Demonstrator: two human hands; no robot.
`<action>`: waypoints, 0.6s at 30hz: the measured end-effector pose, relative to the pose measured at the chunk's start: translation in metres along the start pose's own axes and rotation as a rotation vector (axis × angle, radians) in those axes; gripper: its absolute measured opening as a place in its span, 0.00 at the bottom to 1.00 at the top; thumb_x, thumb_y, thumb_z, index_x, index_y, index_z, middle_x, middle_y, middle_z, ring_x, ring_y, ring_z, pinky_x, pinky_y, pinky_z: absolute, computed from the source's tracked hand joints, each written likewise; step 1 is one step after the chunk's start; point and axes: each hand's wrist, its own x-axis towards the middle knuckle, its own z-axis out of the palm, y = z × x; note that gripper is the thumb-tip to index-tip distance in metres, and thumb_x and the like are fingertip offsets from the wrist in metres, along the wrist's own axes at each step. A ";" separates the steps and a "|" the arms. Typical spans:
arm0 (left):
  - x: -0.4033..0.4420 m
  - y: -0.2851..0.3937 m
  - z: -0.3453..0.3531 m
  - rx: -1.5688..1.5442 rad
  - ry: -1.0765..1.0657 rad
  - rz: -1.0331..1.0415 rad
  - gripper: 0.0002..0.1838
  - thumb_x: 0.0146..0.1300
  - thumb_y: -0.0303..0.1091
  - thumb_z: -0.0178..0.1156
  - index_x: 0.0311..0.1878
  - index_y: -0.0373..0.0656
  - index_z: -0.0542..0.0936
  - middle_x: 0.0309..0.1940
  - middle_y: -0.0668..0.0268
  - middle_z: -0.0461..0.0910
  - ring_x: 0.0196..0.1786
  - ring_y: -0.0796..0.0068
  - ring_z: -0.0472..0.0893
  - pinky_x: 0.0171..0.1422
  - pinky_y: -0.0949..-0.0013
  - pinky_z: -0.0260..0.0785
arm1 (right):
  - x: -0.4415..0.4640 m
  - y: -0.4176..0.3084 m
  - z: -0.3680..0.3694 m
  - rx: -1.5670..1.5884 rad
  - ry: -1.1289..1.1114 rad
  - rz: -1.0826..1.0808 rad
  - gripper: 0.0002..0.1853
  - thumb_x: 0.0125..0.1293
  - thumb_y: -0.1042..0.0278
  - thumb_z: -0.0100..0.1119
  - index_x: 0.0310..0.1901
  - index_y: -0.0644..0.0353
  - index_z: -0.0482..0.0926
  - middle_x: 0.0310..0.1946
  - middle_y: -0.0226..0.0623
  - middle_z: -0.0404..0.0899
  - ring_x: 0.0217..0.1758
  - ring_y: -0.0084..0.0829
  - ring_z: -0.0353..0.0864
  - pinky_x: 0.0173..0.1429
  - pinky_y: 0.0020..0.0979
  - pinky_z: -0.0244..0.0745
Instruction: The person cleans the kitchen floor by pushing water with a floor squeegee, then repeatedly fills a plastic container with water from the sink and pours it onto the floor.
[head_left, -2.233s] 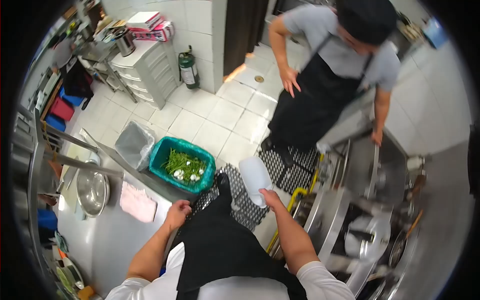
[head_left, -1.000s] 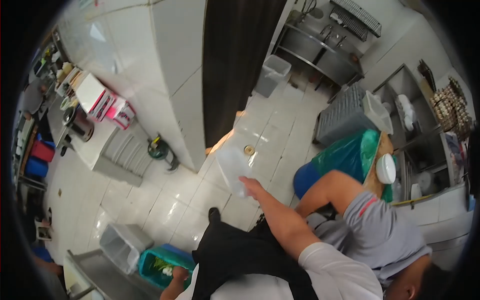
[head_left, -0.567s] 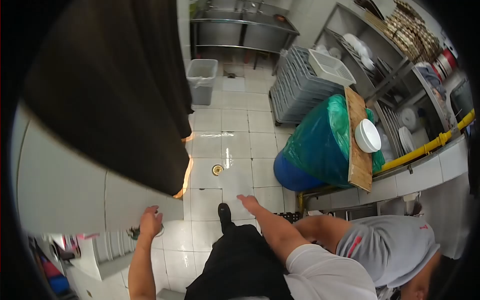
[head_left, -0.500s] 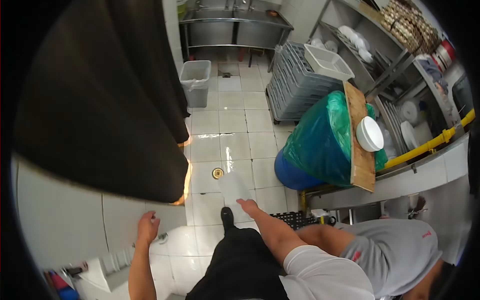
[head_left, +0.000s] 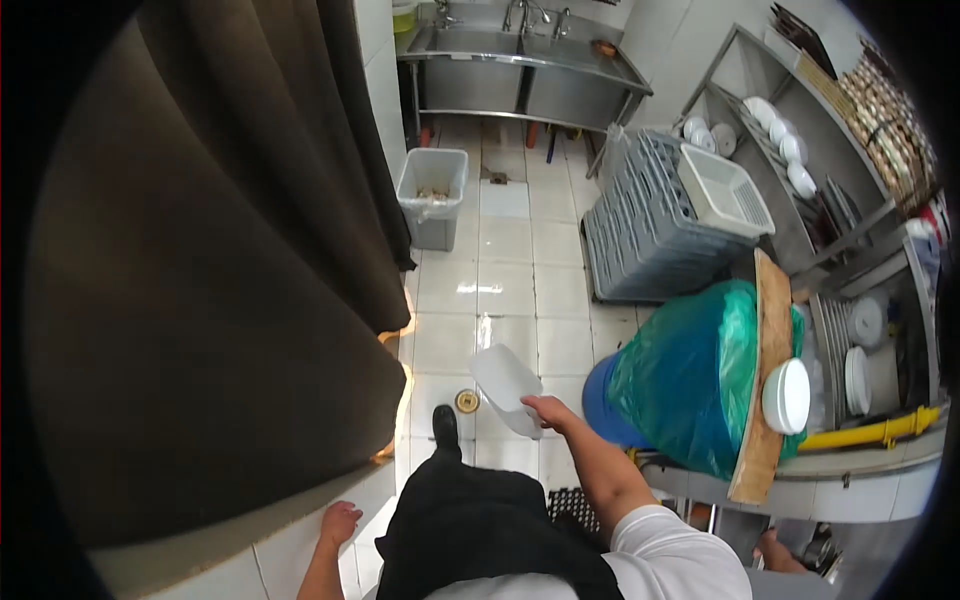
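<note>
My right hand point(head_left: 548, 411) grips the near rim of a translucent white plastic container point(head_left: 503, 381), held tilted above the tiled floor. My left hand point(head_left: 341, 522) hangs low beside the tiled ledge, its fingers loosely bent and apart, with nothing in it. To the right of the container stands a blue barrel point(head_left: 606, 405) lined with a green plastic bag point(head_left: 680, 375). Across its top lies a wooden board point(head_left: 768, 350), bearing white bowls point(head_left: 787, 396).
A dark curtain point(head_left: 200, 300) hangs at left. Ahead are a grey bin point(head_left: 434, 232) and a steel sink point(head_left: 470, 85). Grey stacked crates point(head_left: 640, 225) with a white basket point(head_left: 725, 190) stand at right, beside shelves of dishes. Another person's hand point(head_left: 775, 550) shows at lower right.
I have stepped forward across the floor, and the barrel and crates sit closer. The container has come into clearer view in my right hand. The person in grey has slipped mostly out of view.
</note>
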 end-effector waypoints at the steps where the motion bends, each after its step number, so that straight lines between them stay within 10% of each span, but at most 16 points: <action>1: 0.028 -0.010 0.009 0.144 0.022 0.000 0.16 0.50 0.35 0.62 0.41 0.37 0.78 0.33 0.58 0.81 0.36 0.64 0.80 0.43 0.67 0.71 | 0.007 0.000 -0.016 0.003 0.005 -0.018 0.32 0.53 0.41 0.57 0.41 0.71 0.79 0.35 0.47 0.79 0.34 0.36 0.79 0.35 0.34 0.72; 3: 0.094 -0.031 0.025 0.484 0.056 0.317 0.12 0.49 0.37 0.62 0.35 0.40 0.80 0.32 0.57 0.81 0.37 0.58 0.80 0.42 0.64 0.71 | 0.005 -0.001 -0.042 -0.082 0.069 -0.054 0.34 0.53 0.38 0.54 0.42 0.70 0.79 0.38 0.50 0.79 0.37 0.39 0.78 0.41 0.35 0.73; 6: 0.148 0.086 0.033 0.145 -0.076 0.090 0.12 0.49 0.38 0.61 0.36 0.41 0.80 0.33 0.55 0.80 0.39 0.59 0.80 0.45 0.62 0.72 | -0.013 0.004 -0.070 0.049 0.104 0.147 0.34 0.55 0.40 0.54 0.52 0.65 0.74 0.45 0.47 0.77 0.45 0.42 0.76 0.47 0.43 0.71; 8: 0.224 0.118 0.038 0.384 -0.074 0.487 0.12 0.50 0.38 0.61 0.35 0.41 0.79 0.34 0.54 0.80 0.40 0.58 0.80 0.46 0.60 0.71 | -0.022 0.016 -0.074 0.226 0.161 0.266 0.34 0.56 0.41 0.55 0.55 0.61 0.72 0.48 0.43 0.75 0.50 0.43 0.74 0.50 0.48 0.69; 13: 0.257 0.354 -0.026 0.301 0.006 0.452 0.15 0.53 0.38 0.59 0.41 0.40 0.79 0.36 0.54 0.80 0.41 0.58 0.80 0.45 0.61 0.71 | -0.019 0.036 -0.081 0.529 0.142 0.510 0.28 0.55 0.41 0.54 0.50 0.56 0.73 0.41 0.39 0.76 0.48 0.40 0.73 0.49 0.51 0.68; 18: 0.289 0.432 -0.062 0.006 0.062 0.267 0.10 0.55 0.32 0.59 0.37 0.35 0.78 0.26 0.64 0.78 0.27 0.75 0.77 0.34 0.71 0.70 | 0.038 0.019 -0.103 0.636 0.172 0.638 0.27 0.56 0.40 0.53 0.48 0.54 0.74 0.36 0.38 0.77 0.44 0.40 0.74 0.48 0.52 0.68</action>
